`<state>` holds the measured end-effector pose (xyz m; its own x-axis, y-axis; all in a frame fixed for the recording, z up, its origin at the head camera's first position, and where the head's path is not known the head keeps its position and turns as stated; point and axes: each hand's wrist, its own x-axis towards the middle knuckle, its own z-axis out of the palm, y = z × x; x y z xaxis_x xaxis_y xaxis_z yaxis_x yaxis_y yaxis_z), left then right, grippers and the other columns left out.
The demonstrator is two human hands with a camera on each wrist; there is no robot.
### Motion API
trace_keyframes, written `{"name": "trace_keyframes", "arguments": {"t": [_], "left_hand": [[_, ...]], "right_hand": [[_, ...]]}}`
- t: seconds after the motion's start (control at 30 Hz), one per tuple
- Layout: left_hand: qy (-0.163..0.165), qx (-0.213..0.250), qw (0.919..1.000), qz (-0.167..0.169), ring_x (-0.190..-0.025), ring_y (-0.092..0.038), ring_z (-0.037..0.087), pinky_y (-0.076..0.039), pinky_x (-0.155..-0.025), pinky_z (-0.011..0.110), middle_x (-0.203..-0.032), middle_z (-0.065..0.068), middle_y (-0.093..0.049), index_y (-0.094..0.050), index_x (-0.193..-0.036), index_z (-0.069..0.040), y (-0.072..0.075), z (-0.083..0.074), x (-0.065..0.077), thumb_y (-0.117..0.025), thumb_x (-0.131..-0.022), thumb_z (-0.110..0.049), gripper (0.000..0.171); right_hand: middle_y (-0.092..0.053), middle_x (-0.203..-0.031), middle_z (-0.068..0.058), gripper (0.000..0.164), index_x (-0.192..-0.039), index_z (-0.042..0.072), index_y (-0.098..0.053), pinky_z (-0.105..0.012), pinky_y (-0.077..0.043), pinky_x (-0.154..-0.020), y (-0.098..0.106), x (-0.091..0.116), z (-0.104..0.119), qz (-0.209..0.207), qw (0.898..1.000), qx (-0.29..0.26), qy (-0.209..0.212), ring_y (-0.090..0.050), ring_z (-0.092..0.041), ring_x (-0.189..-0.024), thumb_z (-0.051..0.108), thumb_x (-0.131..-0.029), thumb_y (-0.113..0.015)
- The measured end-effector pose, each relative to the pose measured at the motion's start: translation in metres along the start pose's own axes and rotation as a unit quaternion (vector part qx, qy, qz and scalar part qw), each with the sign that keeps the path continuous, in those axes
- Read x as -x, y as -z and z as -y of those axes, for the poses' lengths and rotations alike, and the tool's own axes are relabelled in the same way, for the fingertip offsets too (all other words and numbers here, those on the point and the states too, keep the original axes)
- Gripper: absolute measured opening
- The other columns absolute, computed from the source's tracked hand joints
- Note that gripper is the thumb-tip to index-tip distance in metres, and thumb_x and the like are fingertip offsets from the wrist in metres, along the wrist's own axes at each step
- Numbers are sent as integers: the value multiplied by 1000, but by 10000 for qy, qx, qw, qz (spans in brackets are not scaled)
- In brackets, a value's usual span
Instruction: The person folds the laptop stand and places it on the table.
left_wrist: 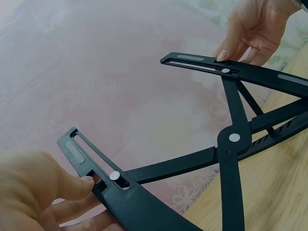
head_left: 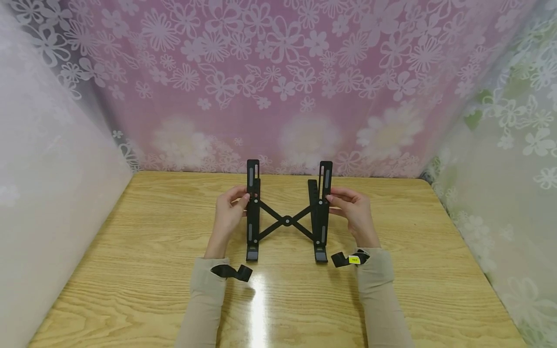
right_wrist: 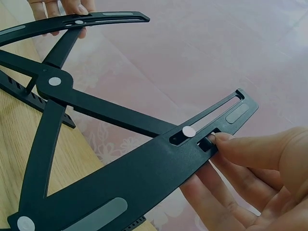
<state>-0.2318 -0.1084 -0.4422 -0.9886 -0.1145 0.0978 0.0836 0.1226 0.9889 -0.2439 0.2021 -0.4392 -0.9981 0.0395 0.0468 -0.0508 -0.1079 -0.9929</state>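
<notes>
A black folding laptop stand (head_left: 287,221) is spread in an X on the table, its two side rails raised at the far end. My left hand (head_left: 228,211) pinches the left rail from outside, thumb on top near the slot and fingers beneath. On the other side my right hand (head_left: 354,212) grips the right rail the same way. In the right wrist view, the right thumb (right_wrist: 250,147) presses at a small cutout beside the slot and its silver rivet (right_wrist: 189,131). The left thumb (left_wrist: 77,186) lies at the matching cutout in the left wrist view.
The wood-grain table (head_left: 165,299) runs back to a pink floral curtain (head_left: 278,96). Pale curtains (head_left: 513,169) hang along both sides. Black straps with small camera units (head_left: 244,273) circle both wrists over beige sleeves.
</notes>
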Motion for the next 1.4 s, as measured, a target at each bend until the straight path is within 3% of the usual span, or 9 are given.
{"name": "trace_keyframes", "arguments": {"t": [0.27, 0.6, 0.83, 1.0, 1.2, 1.3, 1.4], "left_hand": [[-125, 99, 9999, -61, -87, -67, 43, -59, -60, 30, -104, 18, -69, -70, -113, 0, -4, 3, -7, -59, -98, -1, 19], [-271, 80, 9996, -89, -84, -67, 45, -59, -60, 33, -102, 19, -70, -70, -111, 0, -5, 4, -10, -59, -98, 0, 18], [-275, -4, 9996, -87, -80, -69, 32, -59, -60, 31, -103, 16, -71, -71, -112, -1, -8, 5, -12, -59, -98, -1, 18], [-307, 84, 9994, 107, -77, -69, 29, -59, -59, 32, -103, 17, -70, -71, -112, 0, -14, 5, -9, -59, -97, 0, 19], [-308, 172, 9991, 234, -80, -70, 34, -59, -59, 32, -105, 19, -70, -70, -115, 1, -18, 7, -5, -60, -97, -1, 20], [-292, 227, 9989, 301, -83, -69, 41, -60, -62, 39, -108, 23, -69, -69, -116, 4, -16, 2, -1, -59, -97, 1, 21], [-297, 219, 9988, 326, -81, -69, 39, -60, -61, 38, -108, 22, -69, -69, -116, 4, -15, 3, 0, -59, -97, 1, 21]], "right_hand": [[-75, -89, 1, 31, -118, -14, -64, -34, -60, -68, -3, -3, -1, -57, 10000, -29, 21, -72, -14, -76, -1, -90, -70], [-75, -88, 1, 30, -117, -13, -65, -34, -60, -68, -4, -5, -2, -47, 9999, -87, 24, -72, -15, -76, -1, -90, -71], [-74, -88, 1, 30, -117, -13, -65, -34, -60, -68, -3, -7, -3, -1, 9999, -103, 53, -72, -15, -76, -1, -90, -70], [-74, -90, 0, 30, -117, -13, -65, -35, -60, -68, -5, -3, -2, -39, 10000, -45, 62, -72, -15, -77, -1, -90, -71], [-73, -91, 0, 30, -116, -14, -64, -36, -60, -69, -9, 3, -1, -48, 10000, -9, 86, -72, -16, -77, -1, -90, -71], [-74, -90, 0, 31, -117, -14, -64, -35, -60, -68, -11, 7, -1, -65, 9999, 12, 88, -72, -15, -76, -1, -90, -71], [-73, -90, 0, 30, -117, -14, -64, -35, -60, -68, -12, 10, -1, -96, 9999, 24, 93, -71, -15, -76, -1, -90, -70]]}}
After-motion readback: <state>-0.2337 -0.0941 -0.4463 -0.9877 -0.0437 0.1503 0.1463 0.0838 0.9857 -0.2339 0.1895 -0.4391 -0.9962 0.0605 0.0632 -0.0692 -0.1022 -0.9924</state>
